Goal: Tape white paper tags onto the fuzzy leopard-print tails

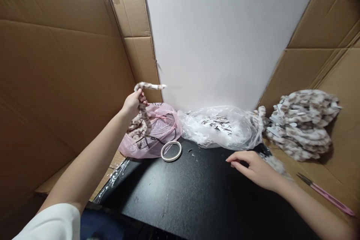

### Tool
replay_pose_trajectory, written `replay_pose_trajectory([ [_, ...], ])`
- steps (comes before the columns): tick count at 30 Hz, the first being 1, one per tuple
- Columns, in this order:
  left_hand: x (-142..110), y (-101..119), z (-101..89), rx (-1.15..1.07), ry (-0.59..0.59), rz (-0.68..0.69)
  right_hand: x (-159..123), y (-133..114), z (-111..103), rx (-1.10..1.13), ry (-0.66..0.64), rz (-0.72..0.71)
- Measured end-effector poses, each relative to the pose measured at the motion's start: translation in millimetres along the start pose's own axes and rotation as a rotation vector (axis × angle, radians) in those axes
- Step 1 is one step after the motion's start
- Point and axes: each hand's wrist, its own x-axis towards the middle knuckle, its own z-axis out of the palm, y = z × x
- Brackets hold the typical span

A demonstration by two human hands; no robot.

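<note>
My left hand point(133, 103) is raised above the pink plastic bag point(157, 131) and is closed on a long patterned fluffy strip point(143, 114) that hangs down into the bag. My right hand point(254, 168) lies on the black tabletop point(182, 195), fingers stretched out and loosely apart, holding nothing. It rests just below the clear plastic bag point(222, 125) of white paper pieces. A roll of white tape point(171, 151) lies flat between the two bags.
A heap of the same patterned fluffy strips point(302, 123) sits at the right on cardboard. Pink-handled scissors point(323, 194) lie near my right forearm. Cardboard panels point(56, 82) stand on the left and right, with a white wall behind.
</note>
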Motion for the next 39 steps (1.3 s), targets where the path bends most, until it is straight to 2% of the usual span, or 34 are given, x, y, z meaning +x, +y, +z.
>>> replay_pose_trajectory([
  [2,-9,27,9.4,-0.155,-0.049,-0.006,9,-12,2,0.089,0.049,-0.005],
  [4,-24,50,22.9,-0.599,-0.196,-0.121,19,-27,8,0.192,0.110,-0.016],
  [5,-33,59,30.8,-0.733,-0.260,-0.165,25,-34,12,0.250,0.137,-0.018],
  [8,-63,77,56.5,-0.922,-0.430,-0.269,46,-55,23,0.475,0.209,0.000],
  [12,-98,75,85.8,-0.872,-0.719,-0.425,76,-72,26,0.763,0.398,-0.025],
  [15,-116,63,99.3,-0.784,-0.923,-0.489,90,-80,15,0.844,0.615,-0.106],
  [17,-124,56,105.2,-0.726,-1.016,-0.510,92,-83,9,0.852,0.704,-0.128],
  [21,-132,45,114.0,-0.579,-1.140,-0.505,89,-77,11,0.897,0.697,-0.086],
  [27,-131,27,122.4,-0.375,-1.369,-0.450,80,-56,23,1.189,0.656,0.054],
  [29,-134,23,125.2,-0.325,-1.401,-0.416,75,-51,26,1.197,0.640,0.077],
  [30,-137,21,127.1,-0.316,-1.381,-0.378,72,-49,28,1.172,0.640,0.078],
  [34,-157,14,138.4,-0.359,-1.177,-0.228,61,-44,42,1.003,0.579,0.042],
  [39,-177,-7,155.9,-0.440,-1.090,-0.283,51,-39,64,0.987,0.532,0.074],
])
